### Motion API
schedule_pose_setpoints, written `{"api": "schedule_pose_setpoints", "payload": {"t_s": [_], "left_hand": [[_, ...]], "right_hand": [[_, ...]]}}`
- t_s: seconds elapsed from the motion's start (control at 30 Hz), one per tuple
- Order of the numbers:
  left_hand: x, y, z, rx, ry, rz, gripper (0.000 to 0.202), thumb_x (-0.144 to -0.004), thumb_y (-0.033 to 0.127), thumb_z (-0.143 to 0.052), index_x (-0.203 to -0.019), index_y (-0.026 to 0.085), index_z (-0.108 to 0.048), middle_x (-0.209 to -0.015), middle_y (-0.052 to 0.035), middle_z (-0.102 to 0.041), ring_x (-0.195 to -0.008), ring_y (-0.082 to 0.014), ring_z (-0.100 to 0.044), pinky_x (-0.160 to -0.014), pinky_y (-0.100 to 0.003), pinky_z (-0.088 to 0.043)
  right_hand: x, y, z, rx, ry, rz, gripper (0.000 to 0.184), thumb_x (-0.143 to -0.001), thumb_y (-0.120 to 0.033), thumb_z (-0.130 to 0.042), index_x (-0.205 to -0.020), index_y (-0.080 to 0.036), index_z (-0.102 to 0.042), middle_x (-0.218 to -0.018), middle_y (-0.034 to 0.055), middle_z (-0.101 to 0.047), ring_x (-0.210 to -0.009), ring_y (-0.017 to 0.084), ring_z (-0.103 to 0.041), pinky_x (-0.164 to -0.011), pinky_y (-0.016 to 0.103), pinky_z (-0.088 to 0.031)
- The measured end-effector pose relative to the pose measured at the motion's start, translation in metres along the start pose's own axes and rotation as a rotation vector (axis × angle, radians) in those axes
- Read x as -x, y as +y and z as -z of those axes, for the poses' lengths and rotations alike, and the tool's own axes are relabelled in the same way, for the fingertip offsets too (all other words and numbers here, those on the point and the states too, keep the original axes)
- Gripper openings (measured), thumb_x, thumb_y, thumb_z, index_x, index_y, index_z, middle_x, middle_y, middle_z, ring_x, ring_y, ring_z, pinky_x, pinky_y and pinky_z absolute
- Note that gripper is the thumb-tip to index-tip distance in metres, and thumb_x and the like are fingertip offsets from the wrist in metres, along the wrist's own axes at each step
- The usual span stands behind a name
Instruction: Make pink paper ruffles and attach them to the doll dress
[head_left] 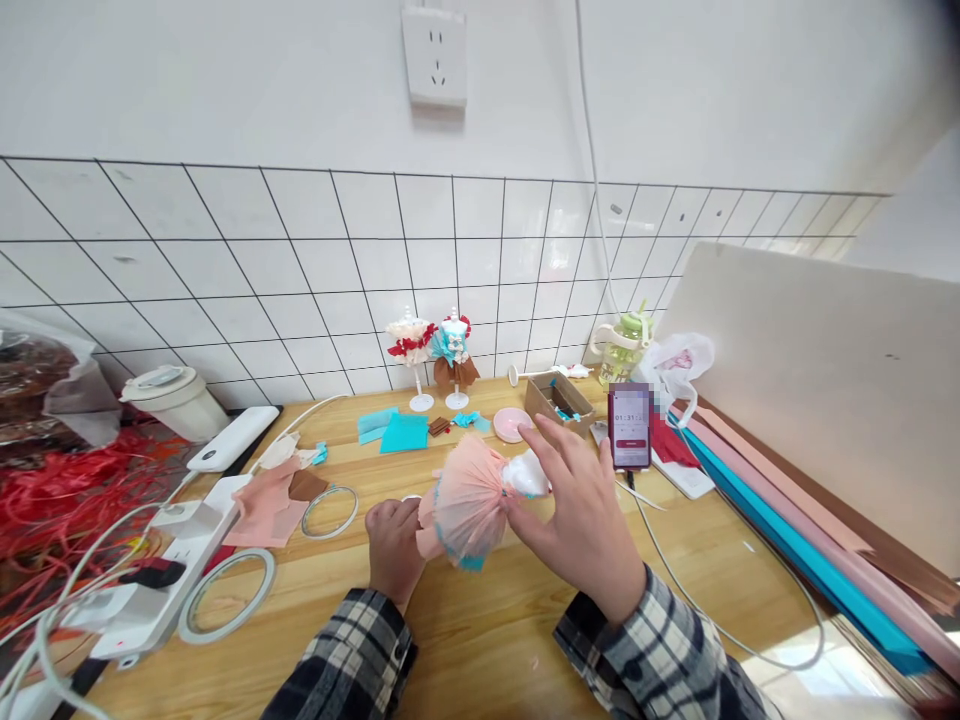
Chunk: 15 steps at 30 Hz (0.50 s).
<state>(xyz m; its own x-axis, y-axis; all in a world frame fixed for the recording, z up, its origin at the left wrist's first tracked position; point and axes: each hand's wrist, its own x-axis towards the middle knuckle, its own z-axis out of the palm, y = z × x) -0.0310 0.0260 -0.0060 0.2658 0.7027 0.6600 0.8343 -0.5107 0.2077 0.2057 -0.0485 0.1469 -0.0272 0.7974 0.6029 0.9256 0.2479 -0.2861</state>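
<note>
Dress (466, 500), one, gripped by left hand (394, 550); two mannequins (411, 345) (452, 345) behind.

Dress (466, 500): a small pleated pink skirt is flaring out toward the left, with teal trim showing along its hem, while its white bodice (527, 474) is pointing right. It is lying on its side just over the desk (487, 640). The left hand (394, 545) is gripping the hem end, and the right hand (585, 520) is touching the waist with spread fingers.
</note>
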Motion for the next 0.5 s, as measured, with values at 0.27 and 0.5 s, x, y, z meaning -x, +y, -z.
{"api": "schedule_pose_setpoints", "payload": {"t_s": [0.27,0.5], "left_hand": [[-0.002,-0.011,-0.013,0.07,0.087,0.06,0.025,-0.08,0.021,-0.048,-0.095,0.019,-0.069,-0.091,-0.0099,-0.072,-0.09,-0.0272,-0.065,-0.078,-0.04,-0.051],[0.003,-0.016,-0.01,0.159,0.064,0.122,0.027,-0.085,0.028,-0.048,-0.097,0.02,-0.071,-0.104,-0.009,-0.074,-0.102,-0.0294,-0.066,-0.083,-0.045,-0.055]], "right_hand": [[0.009,0.043,-0.061,-0.272,0.441,-0.045,0.032,-0.087,-0.02,-0.05,-0.119,-0.02,-0.053,-0.123,0.0119,-0.059,-0.119,0.026,-0.053,-0.101,0.05,-0.041],[0.054,0.054,-0.143,-0.345,0.138,-0.015,0.034,-0.083,-0.01,-0.046,-0.114,-0.019,-0.056,-0.119,0.0112,-0.059,-0.114,0.024,-0.053,-0.099,0.049,-0.043]]}}
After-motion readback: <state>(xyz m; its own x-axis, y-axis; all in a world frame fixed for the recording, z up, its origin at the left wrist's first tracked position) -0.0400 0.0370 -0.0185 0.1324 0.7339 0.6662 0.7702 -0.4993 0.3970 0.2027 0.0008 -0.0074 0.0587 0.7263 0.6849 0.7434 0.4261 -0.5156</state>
